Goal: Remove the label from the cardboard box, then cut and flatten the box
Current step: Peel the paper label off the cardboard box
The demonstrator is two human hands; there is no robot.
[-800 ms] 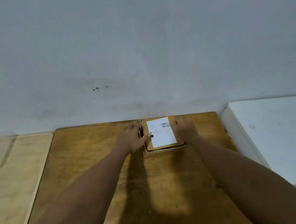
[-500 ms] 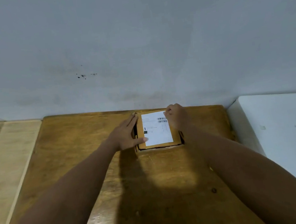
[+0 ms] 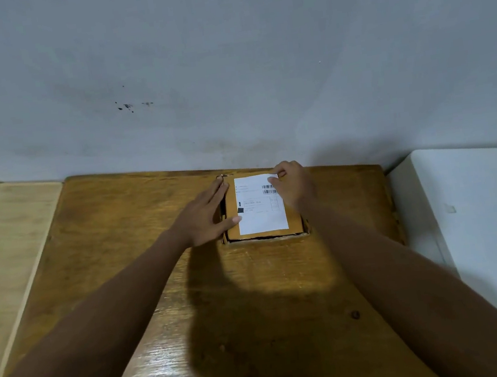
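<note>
A small brown cardboard box (image 3: pixel 234 231) lies flat on the wooden table (image 3: pixel 255 298), close to the wall. A white label (image 3: pixel 260 215) with a barcode covers most of its top. My left hand (image 3: pixel 203 218) rests against the box's left side with straight fingers, the thumb touching the label's left edge. My right hand (image 3: pixel 292 185) has curled fingers pinching the label at its far right corner, and it hides the box's right edge.
A grey wall (image 3: pixel 224 65) rises straight behind the table. A pale wooden surface (image 3: pixel 2 252) adjoins on the left, and a white surface (image 3: pixel 482 220) stands on the right. A small dark knot (image 3: pixel 355 314) marks the table near me.
My right hand moved from the box's right side to the label's far right corner and curled onto it. My left fingers straightened along the left side. The camera tilted down.
</note>
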